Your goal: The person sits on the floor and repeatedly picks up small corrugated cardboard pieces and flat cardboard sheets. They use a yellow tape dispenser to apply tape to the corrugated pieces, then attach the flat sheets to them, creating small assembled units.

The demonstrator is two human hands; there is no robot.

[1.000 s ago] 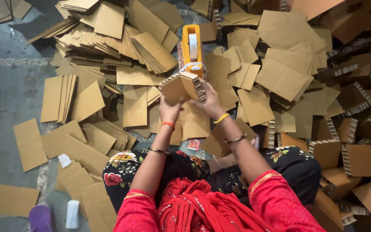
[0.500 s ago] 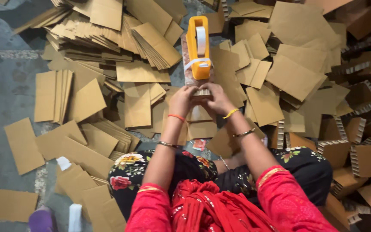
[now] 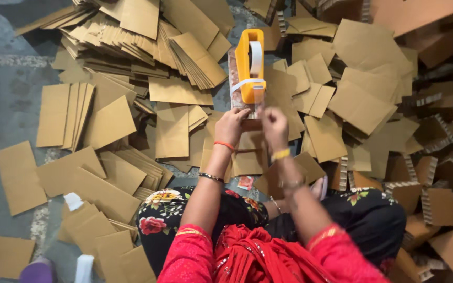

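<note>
Cardboard sheets (image 3: 108,123) litter the grey floor (image 3: 6,110). Since a second ago the folded box has dropped from chest height to the dispenser (image 3: 251,65); now the left hand (image 3: 230,126) and right hand (image 3: 273,123) pinch tape (image 3: 243,84) at its near end, box mostly hidden.

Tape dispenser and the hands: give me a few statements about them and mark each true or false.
1. The tape dispenser is yellow-orange. True.
2. Both hands are at the near end of the dispenser, the left hand and the right hand side by side. True.
3. The dispenser stands on a bare wooden table. False: it stands on the floor amid loose cardboard sheets.
4. The left wrist is bare. False: it wears an orange band.
5. Ribbed cardboard boxes lie to the person's right. True.
</note>
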